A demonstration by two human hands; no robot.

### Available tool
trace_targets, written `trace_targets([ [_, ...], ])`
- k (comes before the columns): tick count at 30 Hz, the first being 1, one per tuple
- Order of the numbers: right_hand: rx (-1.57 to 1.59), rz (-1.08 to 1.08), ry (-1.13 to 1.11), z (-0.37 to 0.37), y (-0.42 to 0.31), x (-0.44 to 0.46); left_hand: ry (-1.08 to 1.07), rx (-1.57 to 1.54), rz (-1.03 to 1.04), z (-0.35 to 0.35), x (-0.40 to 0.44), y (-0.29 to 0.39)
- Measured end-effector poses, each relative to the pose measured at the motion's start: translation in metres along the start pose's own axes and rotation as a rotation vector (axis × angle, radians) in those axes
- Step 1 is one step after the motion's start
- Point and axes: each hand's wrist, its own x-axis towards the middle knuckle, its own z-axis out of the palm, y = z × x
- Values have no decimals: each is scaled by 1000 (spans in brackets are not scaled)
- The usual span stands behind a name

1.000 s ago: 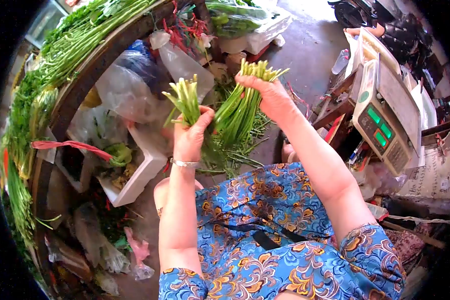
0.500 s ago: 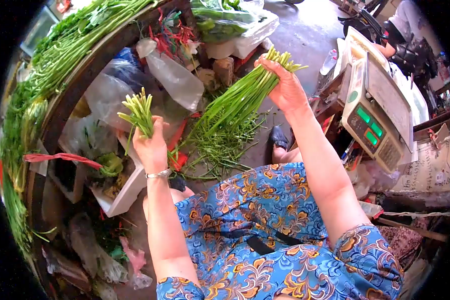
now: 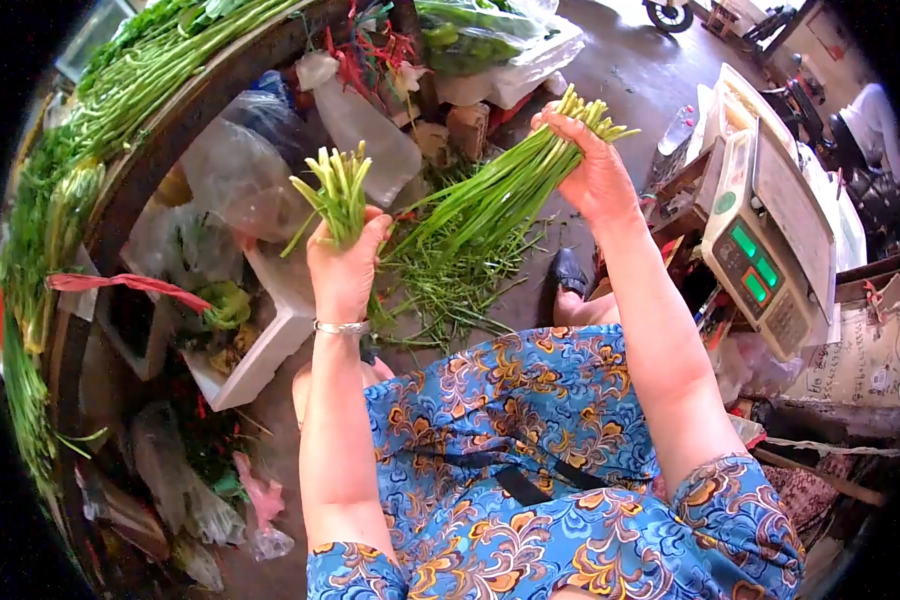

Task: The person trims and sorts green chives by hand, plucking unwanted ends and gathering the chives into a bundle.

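Observation:
My left hand [image 3: 342, 268] is wrapped round a small bunch of green stems [image 3: 338, 200], cut ends pointing up. To its right, my right hand [image 3: 592, 170] grips a larger bunch of long green stalks [image 3: 500, 195] near the pale cut ends; the leafy part hangs down toward the left. The lower ends of this bunch come close to my left hand, and whether they touch it I cannot tell. Beneath both hands, loose green trimmings [image 3: 460, 300] are heaped on the floor.
Greens lie along a curved dark table edge [image 3: 135, 185] at the left. Under it are plastic bags [image 3: 240, 165] and a white foam box [image 3: 260, 365]. A scale [image 3: 770, 250] with green digits stands at the right. A person [image 3: 870, 130] is at the far right.
Since a second ago the larger bunch has swung up and right with my right hand. My left hand went left, then partly back toward the right. Both bunches are still held.

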Motion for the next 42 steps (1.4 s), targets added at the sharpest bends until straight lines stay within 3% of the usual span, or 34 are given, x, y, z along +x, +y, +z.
trace_targets([
  [14,-132,-47,125,28,33,0,-265,59,112,38,-2,-13],
  [22,-124,-41,151,34,46,2,-238,-5,50,37,0,-21],
  [28,-207,-1,199,46,59,-3,-179,-35,136,48,-2,-21],
  [34,-239,-34,196,47,79,-2,-134,284,492,52,1,-23],
  [42,-314,-38,173,47,83,-4,-131,203,332,49,3,-27],
])
